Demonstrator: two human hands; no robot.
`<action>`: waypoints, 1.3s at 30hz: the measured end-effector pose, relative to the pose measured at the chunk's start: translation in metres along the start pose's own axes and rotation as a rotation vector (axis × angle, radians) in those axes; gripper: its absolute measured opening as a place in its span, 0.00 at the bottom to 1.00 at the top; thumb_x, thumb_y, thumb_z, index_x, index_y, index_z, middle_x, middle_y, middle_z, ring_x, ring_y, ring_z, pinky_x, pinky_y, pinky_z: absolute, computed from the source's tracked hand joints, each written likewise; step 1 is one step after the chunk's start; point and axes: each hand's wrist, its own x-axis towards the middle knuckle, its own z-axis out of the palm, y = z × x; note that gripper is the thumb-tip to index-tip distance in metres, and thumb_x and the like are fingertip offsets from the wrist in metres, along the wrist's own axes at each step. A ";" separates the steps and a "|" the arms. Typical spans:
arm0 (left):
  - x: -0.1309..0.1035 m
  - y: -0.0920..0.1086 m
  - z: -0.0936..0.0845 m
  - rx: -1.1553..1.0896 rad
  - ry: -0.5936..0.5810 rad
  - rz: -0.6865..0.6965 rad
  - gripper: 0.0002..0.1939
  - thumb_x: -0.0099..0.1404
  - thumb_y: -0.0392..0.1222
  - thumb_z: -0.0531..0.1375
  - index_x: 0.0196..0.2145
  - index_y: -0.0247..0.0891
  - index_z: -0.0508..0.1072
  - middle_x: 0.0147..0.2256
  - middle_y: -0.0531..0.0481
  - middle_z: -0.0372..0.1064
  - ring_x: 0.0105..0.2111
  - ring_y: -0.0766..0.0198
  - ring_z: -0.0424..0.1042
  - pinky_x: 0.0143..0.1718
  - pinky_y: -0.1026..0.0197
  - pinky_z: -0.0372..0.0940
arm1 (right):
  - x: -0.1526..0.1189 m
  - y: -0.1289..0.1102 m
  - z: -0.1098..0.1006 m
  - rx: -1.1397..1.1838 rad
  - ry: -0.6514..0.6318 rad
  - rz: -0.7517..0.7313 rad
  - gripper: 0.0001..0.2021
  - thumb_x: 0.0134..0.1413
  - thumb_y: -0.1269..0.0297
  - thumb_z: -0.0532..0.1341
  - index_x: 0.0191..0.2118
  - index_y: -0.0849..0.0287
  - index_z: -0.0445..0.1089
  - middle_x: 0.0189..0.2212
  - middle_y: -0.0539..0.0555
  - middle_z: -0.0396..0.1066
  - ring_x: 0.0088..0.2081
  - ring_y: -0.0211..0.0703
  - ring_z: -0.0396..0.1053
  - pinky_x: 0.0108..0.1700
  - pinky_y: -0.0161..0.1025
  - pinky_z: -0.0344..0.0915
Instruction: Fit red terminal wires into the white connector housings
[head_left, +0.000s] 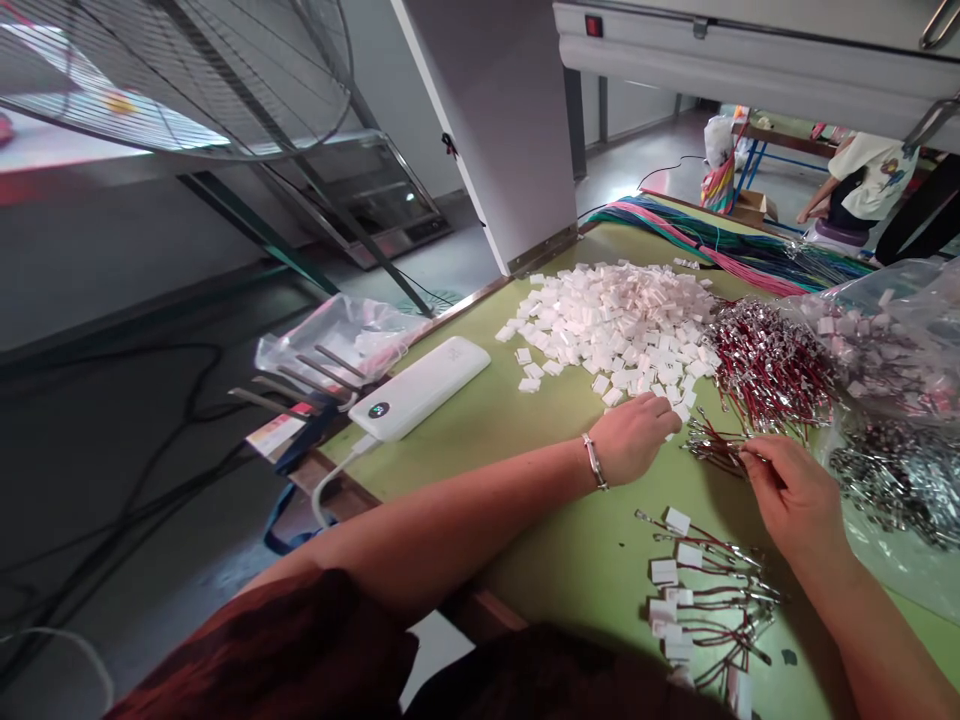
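Observation:
My left hand (634,438), with a bracelet at its wrist, is at the near edge of a heap of small white connector housings (615,315). Its fingers are bent together, and whatever they hold is hidden. To its right, my right hand (799,490) pinches at a small bunch of short red wires with metal ends (716,447). Beyond that hand lies a larger pile of red terminal wires (772,360). Nearer to me, several white housings with short wires attached (679,600) lie in a column on the green table (555,540).
A white power bank (424,388) with a cable lies on the left, beside a clear plastic bag (341,335). Long coloured wires (697,235) stretch across the back. Plastic bags of parts (900,480) are at right. A person (862,180) sits beyond.

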 end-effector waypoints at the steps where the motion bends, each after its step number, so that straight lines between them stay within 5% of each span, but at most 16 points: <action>1: -0.001 0.000 0.001 0.006 0.005 0.002 0.12 0.63 0.29 0.52 0.41 0.36 0.71 0.38 0.46 0.67 0.40 0.60 0.65 0.41 0.58 0.64 | 0.000 -0.003 -0.001 0.041 -0.006 0.015 0.05 0.58 0.69 0.56 0.40 0.56 0.68 0.33 0.52 0.72 0.34 0.38 0.69 0.37 0.36 0.65; 5: -0.004 0.000 -0.003 -0.165 0.084 -0.031 0.15 0.64 0.31 0.53 0.46 0.38 0.71 0.36 0.46 0.67 0.37 0.61 0.67 0.38 0.58 0.65 | -0.002 -0.016 0.002 0.093 -0.056 0.090 0.04 0.58 0.68 0.56 0.39 0.57 0.68 0.31 0.50 0.74 0.31 0.37 0.70 0.35 0.34 0.65; 8: -0.005 0.004 -0.009 -0.661 0.093 -0.154 0.11 0.63 0.32 0.56 0.42 0.36 0.73 0.30 0.49 0.69 0.32 0.65 0.71 0.35 0.60 0.67 | -0.004 -0.026 0.003 0.069 -0.115 0.102 0.05 0.59 0.67 0.55 0.36 0.57 0.68 0.28 0.50 0.73 0.28 0.37 0.69 0.32 0.34 0.64; 12: -0.005 0.012 -0.010 -1.389 -0.067 -0.434 0.04 0.61 0.35 0.60 0.35 0.32 0.70 0.23 0.52 0.69 0.23 0.69 0.72 0.25 0.66 0.67 | -0.007 -0.040 0.002 0.063 -0.217 0.129 0.07 0.59 0.65 0.54 0.34 0.57 0.69 0.27 0.50 0.73 0.26 0.38 0.68 0.31 0.35 0.60; 16: -0.005 0.017 -0.004 -1.687 -0.050 -0.536 0.11 0.54 0.36 0.67 0.30 0.32 0.67 0.20 0.55 0.68 0.18 0.71 0.70 0.21 0.70 0.64 | -0.005 -0.049 0.001 0.259 -0.348 0.322 0.12 0.60 0.61 0.52 0.28 0.57 0.66 0.20 0.47 0.67 0.22 0.36 0.62 0.27 0.33 0.57; 24: -0.006 0.017 0.002 -1.822 -0.118 -0.461 0.14 0.50 0.33 0.68 0.37 0.30 0.75 0.26 0.50 0.73 0.21 0.73 0.70 0.27 0.68 0.66 | -0.001 -0.045 0.005 0.787 -0.506 0.826 0.17 0.56 0.50 0.54 0.27 0.58 0.65 0.16 0.45 0.60 0.19 0.33 0.53 0.22 0.32 0.50; 29: -0.008 0.019 0.000 -1.557 -0.093 -0.338 0.08 0.54 0.28 0.64 0.33 0.32 0.74 0.23 0.53 0.73 0.23 0.72 0.72 0.29 0.68 0.68 | -0.005 -0.044 0.010 1.033 -0.500 1.035 0.19 0.49 0.45 0.58 0.27 0.58 0.64 0.12 0.41 0.52 0.15 0.30 0.43 0.18 0.31 0.39; 33: -0.011 0.025 -0.002 -1.347 -0.096 -0.207 0.06 0.56 0.27 0.61 0.32 0.32 0.73 0.22 0.54 0.71 0.23 0.72 0.72 0.28 0.69 0.68 | -0.007 -0.042 0.011 0.996 -0.533 0.963 0.19 0.51 0.46 0.57 0.25 0.58 0.61 0.12 0.40 0.50 0.15 0.30 0.42 0.18 0.31 0.39; 39: -0.008 0.024 0.004 -1.470 -0.132 -0.314 0.06 0.56 0.32 0.64 0.32 0.30 0.71 0.20 0.53 0.71 0.21 0.71 0.73 0.24 0.70 0.69 | -0.003 -0.040 0.004 0.624 -0.483 0.695 0.17 0.55 0.56 0.55 0.19 0.58 0.61 0.14 0.46 0.59 0.19 0.33 0.54 0.22 0.32 0.52</action>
